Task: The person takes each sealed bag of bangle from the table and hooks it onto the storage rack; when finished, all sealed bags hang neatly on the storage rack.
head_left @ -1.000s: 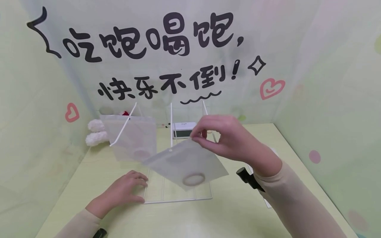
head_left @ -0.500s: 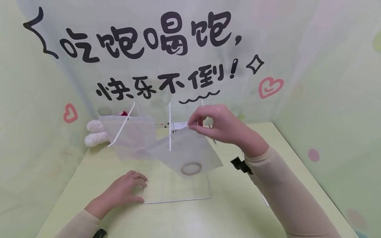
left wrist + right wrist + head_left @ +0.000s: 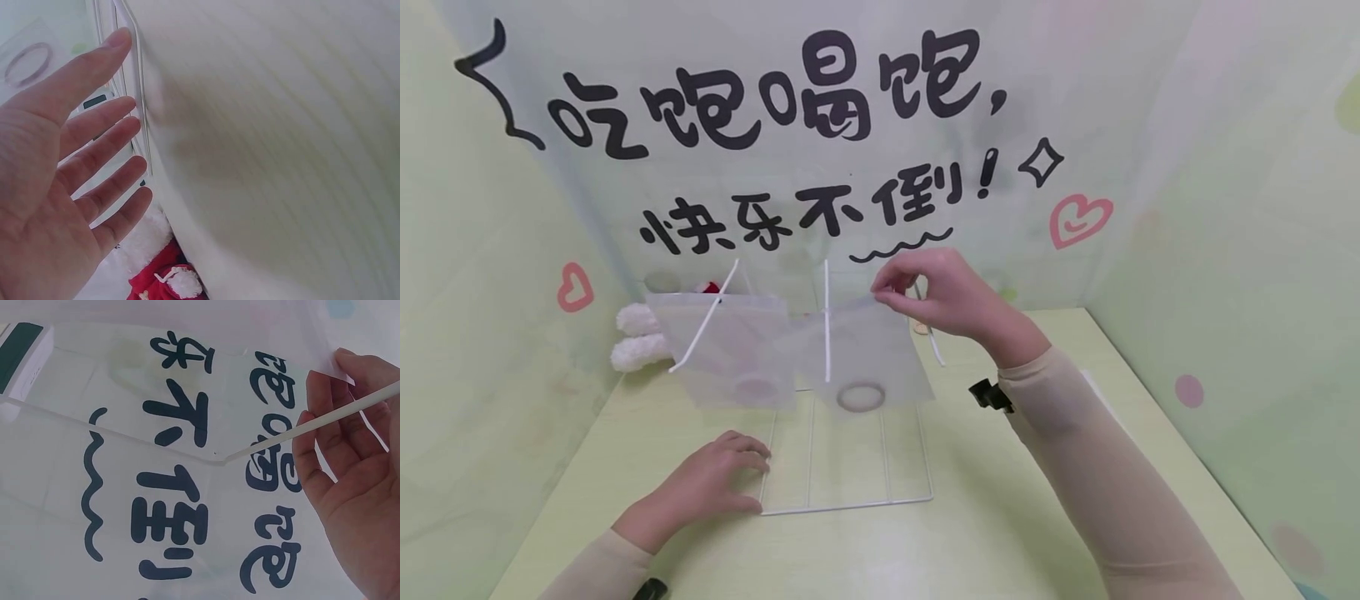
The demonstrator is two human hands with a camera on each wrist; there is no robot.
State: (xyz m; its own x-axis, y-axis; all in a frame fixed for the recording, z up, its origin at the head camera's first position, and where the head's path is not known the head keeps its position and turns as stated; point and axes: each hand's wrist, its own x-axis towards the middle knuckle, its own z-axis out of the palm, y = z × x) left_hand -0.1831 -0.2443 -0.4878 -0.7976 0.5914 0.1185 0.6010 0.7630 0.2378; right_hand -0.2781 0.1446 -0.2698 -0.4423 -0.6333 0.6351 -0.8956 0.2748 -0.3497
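Observation:
My right hand (image 3: 943, 292) pinches the top right corner of a frosted plastic bag (image 3: 880, 358) between thumb and fingertips. A ring-shaped mark shows on the bag's lower part. The middle prong (image 3: 827, 342) of a white wire rack (image 3: 850, 505) runs in front of the bag and meets its top edge. Another frosted bag (image 3: 730, 342) hangs at the left prong (image 3: 703, 321). In the right wrist view the right prong (image 3: 275, 439) crosses in front of the fingers. My left hand (image 3: 707, 475) touches the left side of the rack's base, its fingers fairly straight in the left wrist view.
White plush (image 3: 640, 337) with red parts (image 3: 164, 275) sits behind the left bag. A small white device with a dark screen (image 3: 19, 356) stands at the back. Walls printed with lettering enclose the table (image 3: 1000, 533) on three sides.
My right hand has moved up and away toward the back, carrying the frosted bag back along the middle prong beside the other bag. The left hand stays at the rack's base.

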